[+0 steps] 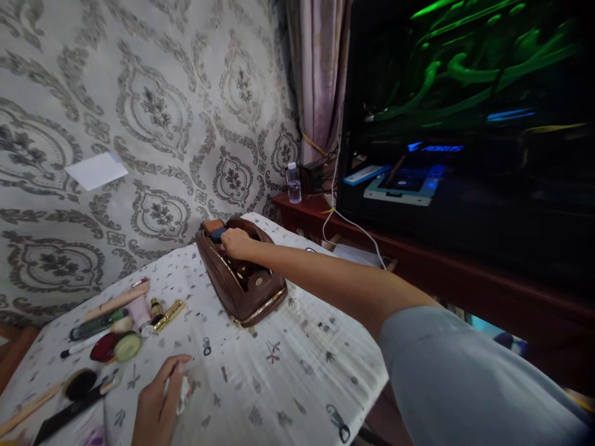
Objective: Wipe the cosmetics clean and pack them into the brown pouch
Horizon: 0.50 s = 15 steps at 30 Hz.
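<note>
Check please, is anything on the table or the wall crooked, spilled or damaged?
The pale sheet on the patterned wall, at left, looks askew: its edges slant against the upright pattern. The cosmetics lie loosely scattered on the table, but I see no clear spill or damage.

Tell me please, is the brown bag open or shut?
The brown bag is open: its zipped edges stand apart, and the right hand reaches in, touching a dark blue item.

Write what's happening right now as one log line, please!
right hand: in open brown bag, touching dark blue item | left hand: at crumpled white piece | makeup: on table, left of bag
</note>
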Motion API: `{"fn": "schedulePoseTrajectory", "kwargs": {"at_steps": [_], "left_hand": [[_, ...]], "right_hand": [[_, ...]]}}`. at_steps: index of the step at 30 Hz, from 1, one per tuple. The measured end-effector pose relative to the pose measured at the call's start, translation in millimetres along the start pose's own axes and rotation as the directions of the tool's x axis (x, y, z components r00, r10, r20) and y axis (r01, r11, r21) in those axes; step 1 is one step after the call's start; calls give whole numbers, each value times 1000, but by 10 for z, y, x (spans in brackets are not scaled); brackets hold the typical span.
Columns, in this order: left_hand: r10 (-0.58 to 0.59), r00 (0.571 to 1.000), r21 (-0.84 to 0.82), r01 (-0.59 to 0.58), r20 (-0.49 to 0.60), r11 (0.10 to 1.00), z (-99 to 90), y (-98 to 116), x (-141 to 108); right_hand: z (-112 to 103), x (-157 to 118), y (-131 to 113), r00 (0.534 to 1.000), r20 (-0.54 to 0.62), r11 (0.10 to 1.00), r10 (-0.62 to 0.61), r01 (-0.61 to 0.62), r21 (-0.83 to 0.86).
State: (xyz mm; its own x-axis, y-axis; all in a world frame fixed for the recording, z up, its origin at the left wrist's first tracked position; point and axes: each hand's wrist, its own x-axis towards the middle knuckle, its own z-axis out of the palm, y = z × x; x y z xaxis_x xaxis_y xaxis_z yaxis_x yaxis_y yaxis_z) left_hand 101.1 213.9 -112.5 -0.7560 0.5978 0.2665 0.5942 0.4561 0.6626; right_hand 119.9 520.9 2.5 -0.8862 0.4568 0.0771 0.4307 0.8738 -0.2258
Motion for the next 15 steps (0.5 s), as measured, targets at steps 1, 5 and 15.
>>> {"fn": "schedulePoseTrajectory", "kwargs": {"at_steps": [1,5,15], "left_hand": [[2,1000,-3,-2,-1,1000,2,-2,0],[5,1000,-7,-5,8,1000,1,-59,19],[80,997,170,-76,-17,982,-35,-458,160]], "right_hand": [[-4,-15,-4,1000,-1,1000,-14,14,-10],[-102,-60,-25,997,-16,996,-73,72,-45],[-159,-933,-426,831,-358,887,-426,462,16]]}}
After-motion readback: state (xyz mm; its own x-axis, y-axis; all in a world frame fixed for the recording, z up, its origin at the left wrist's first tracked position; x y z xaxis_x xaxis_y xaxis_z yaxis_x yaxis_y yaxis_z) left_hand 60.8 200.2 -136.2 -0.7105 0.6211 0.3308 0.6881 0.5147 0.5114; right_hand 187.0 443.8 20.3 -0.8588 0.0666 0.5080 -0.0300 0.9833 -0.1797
